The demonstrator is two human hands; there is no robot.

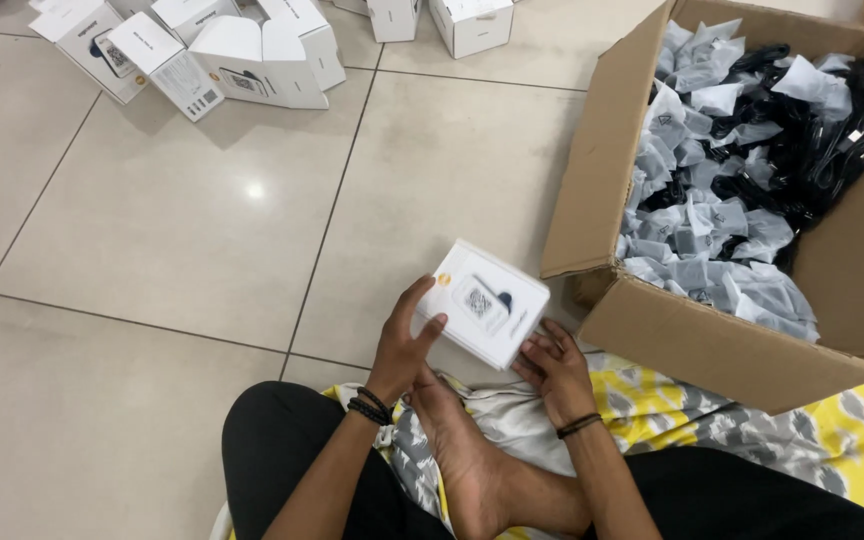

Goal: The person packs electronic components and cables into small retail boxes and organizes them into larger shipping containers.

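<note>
While sitting cross-legged on the floor (152, 230), the person has a small white box (482, 303) held up between both hands, just above a bare foot (472, 450) and near the front corner of the big cardboard carton (692, 340). Left hand (404, 340) is clamped on the box's left edge, thumb on top and fingers wrapped under. Right hand (552, 365) cups the near right corner w/ fingers spread, more propping than squeezing imo.

Looks like the handling/checking stage: box is closed afaict, tilted a bit, printed top facing the cam. Any next move prob needs one hand to hold it steady while the other works a flap or turns it.

Box itself: squarish, clean white card, a device pic plus a small orange dot on the lid, no dents visible.

Far left there's a bunch of similar white boxes (222, 55), some w/ flaps open. Carton on the right is full of bagged black cables (742, 170). Yellow/grey patterned cloth (672, 410) lies under the legs.
</note>
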